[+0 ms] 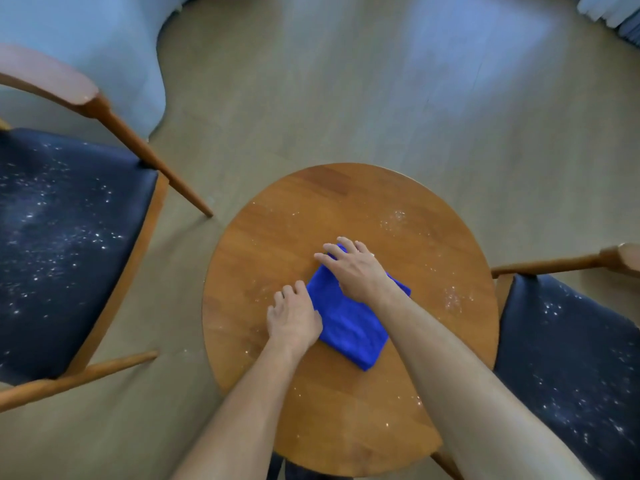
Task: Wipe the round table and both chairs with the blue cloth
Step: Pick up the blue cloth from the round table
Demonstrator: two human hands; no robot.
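Folded blue cloth (349, 323) lay mid round table (311, 427); right hand (356, 271) pressed flat, fingers spread, to push it; left hand (294, 320) rested open beside it, steadying; crumbs (393, 220) far right, both chairs unwiped

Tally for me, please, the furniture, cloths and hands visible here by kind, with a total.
Round table: 1
Chairs: 2, the left chair and the right chair
Blue cloth: 1
Hands: 2, the left hand beside the cloth and the right hand on it
Total: 6
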